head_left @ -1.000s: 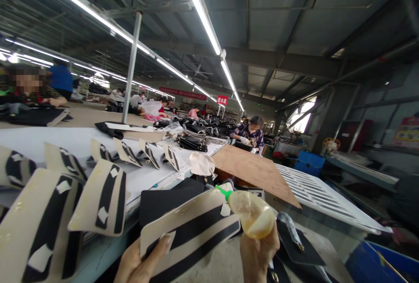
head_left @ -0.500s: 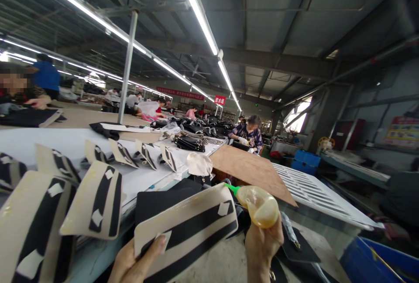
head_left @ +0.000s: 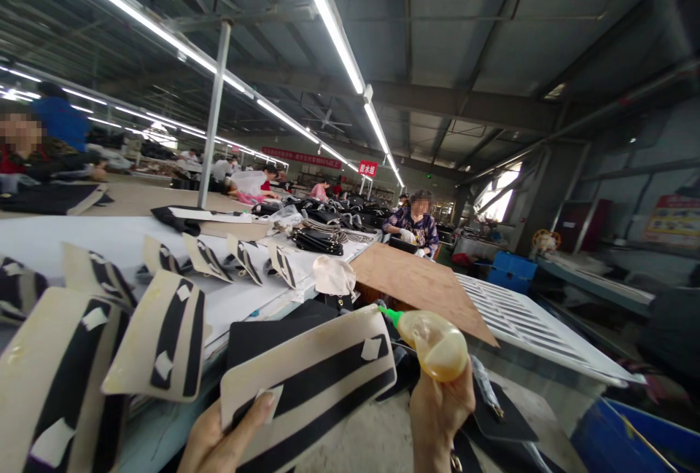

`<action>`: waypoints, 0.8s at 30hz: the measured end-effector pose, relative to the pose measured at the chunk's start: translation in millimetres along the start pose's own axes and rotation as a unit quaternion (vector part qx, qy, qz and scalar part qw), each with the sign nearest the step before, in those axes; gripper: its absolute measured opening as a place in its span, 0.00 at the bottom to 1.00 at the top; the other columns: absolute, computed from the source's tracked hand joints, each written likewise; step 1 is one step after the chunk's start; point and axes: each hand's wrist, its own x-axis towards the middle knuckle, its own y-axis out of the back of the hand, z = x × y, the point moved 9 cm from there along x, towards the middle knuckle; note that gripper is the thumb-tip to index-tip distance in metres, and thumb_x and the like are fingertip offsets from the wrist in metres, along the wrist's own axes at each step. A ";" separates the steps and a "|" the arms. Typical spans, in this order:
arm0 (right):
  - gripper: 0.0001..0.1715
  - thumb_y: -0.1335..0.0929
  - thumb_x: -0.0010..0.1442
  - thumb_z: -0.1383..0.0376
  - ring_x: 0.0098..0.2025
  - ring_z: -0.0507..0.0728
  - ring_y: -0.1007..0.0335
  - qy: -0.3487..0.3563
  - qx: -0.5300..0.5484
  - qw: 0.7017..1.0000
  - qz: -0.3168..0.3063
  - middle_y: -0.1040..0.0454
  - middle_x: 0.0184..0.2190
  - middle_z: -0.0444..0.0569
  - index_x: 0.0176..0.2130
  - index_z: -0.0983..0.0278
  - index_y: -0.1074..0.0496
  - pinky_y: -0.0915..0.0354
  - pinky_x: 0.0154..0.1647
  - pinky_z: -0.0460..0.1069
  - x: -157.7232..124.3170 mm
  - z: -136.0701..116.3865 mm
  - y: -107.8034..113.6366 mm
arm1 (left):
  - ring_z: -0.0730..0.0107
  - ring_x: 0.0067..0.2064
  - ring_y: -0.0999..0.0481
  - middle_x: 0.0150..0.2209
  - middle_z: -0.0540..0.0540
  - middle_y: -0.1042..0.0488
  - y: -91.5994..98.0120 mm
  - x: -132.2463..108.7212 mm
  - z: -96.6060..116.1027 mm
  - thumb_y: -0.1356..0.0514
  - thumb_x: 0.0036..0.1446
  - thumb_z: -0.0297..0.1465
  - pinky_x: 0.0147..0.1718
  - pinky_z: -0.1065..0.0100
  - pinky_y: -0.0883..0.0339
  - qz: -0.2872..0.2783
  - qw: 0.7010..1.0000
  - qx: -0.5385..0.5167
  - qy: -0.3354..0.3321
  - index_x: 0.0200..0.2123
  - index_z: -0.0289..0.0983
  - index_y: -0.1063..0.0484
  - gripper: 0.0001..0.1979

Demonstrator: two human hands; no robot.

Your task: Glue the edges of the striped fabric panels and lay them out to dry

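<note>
My left hand (head_left: 230, 429) grips the lower left end of a beige bag panel (head_left: 311, 356) with black stripes, thumb on a small white patch. A second white patch lies near the panel's right end. My right hand (head_left: 442, 415) is closed round a soft, clear glue bottle (head_left: 432, 345) holding yellowish liquid. Its green nozzle (head_left: 389, 315) meets the panel's upper right corner. Behind the panel is a black piece (head_left: 267, 338). Similar striped panels (head_left: 158, 334) stand tilted on the white-topped table at left, with shiny yellowish streaks along their edges.
A brown board (head_left: 421, 283) lies ahead, beside a white slatted rack (head_left: 541, 327). Black pieces with a metal clasp (head_left: 497, 411) rest at lower right, near a blue bin (head_left: 634, 436). A co-worker (head_left: 413, 225) in white gloves sits beyond the board. Stacked black goods (head_left: 317, 240) are farther back.
The panel has shifted very slightly left with my left hand; the bottle has barely moved, its nozzle still at the corner. At far left a person has drawn an arm back.
</note>
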 end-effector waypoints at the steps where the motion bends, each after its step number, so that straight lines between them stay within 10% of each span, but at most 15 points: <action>1: 0.20 0.21 0.43 0.58 0.37 0.57 0.30 -0.001 0.004 1.000 0.007 0.23 0.34 0.45 0.35 0.64 0.26 0.33 0.44 0.52 -0.1 -1.4 0.8 | 0.48 0.58 0.25 0.50 0.42 0.18 -1.6 -0.6 3.9 0.28 0.46 0.47 0.60 0.60 0.31 0.011 1.000 -0.011 -0.003 0.45 0.36 0.18 0.27; 6: 0.30 0.19 0.40 0.61 0.49 0.62 0.27 0.000 0.037 0.998 0.052 0.22 0.47 0.49 0.45 0.64 0.22 0.35 0.56 0.56 1.9 -18.2 7.4 | 0.46 0.61 0.28 0.51 0.39 0.19 -15.7 -0.7 26.0 0.32 0.54 0.46 0.66 0.49 0.41 0.080 0.993 -0.065 -0.060 0.48 0.34 0.20 0.25; 12: 0.34 0.18 0.39 0.61 0.53 0.68 0.26 0.023 0.017 0.996 0.087 0.22 0.51 0.52 0.46 0.65 0.21 0.33 0.60 0.61 11.0 -32.1 11.2 | 0.40 0.61 0.28 0.52 0.29 0.21 12.6 -3.0 38.6 0.42 0.60 0.46 0.62 0.45 0.37 0.287 0.949 0.045 -0.127 0.50 0.29 0.23 0.27; 24: 0.33 0.18 0.42 0.62 0.56 0.69 0.27 0.018 0.044 0.995 0.092 0.22 0.52 0.52 0.48 0.65 0.22 0.32 0.61 0.63 14.7 -23.9 21.9 | 0.52 0.58 0.25 0.53 0.34 0.22 34.6 87.2 60.1 0.44 0.67 0.36 0.59 0.48 0.34 0.325 0.906 0.187 -0.199 0.52 0.33 0.26 0.16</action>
